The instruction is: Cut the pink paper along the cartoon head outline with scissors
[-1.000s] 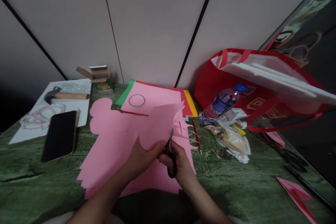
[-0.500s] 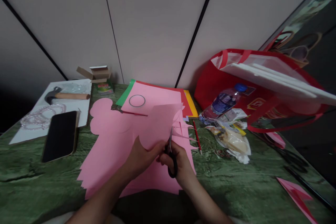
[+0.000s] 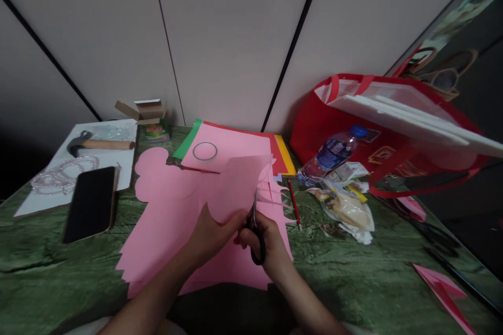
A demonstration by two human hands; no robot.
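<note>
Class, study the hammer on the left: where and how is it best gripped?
The hammer is probably best gripped midway along its wooden handle, from the right: it lies on a white board, handle pointing right, dark head at the left end.

Pink paper [image 3: 239, 180] smooth, matt, scissors [image 3: 254, 210] metal-bladed, black plastic handles [image 3: 263, 248], bottle [image 3: 332, 157] glossy clear plastic, hammer [image 3: 110, 144] wood-handled
</note>
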